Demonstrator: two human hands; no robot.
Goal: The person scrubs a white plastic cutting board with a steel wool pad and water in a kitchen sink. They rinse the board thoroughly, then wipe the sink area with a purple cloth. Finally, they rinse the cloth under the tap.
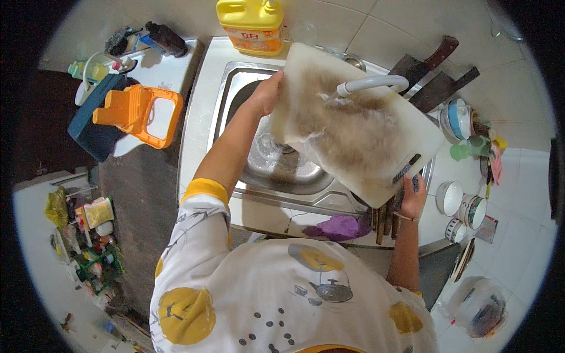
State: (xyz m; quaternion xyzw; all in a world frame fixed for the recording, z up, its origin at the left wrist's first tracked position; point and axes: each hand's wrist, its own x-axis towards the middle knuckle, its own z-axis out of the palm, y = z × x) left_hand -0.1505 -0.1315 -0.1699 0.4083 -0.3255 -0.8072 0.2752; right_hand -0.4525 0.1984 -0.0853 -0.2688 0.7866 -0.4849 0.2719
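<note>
Between my hands a large white cutting board [353,170], stained brown across its middle, is tilted above the metal sink [294,187]. My left hand [269,93] grips its upper left edge. At the lower right corner, by the dark handle slot, my right hand [414,194] holds the board, with some fingers hidden behind it. From a grey curved faucet [374,83] water runs onto the board's surface and down into the basin, where it splashes near the drain.
A yellow detergent jug [252,26] stands behind the sink. Cleavers [438,88] lean at the back right, with several bowls [450,197] below them. A purple cloth [338,227] lies at the front edge beside several wooden handles [385,220]. Orange stool [159,117] at left.
</note>
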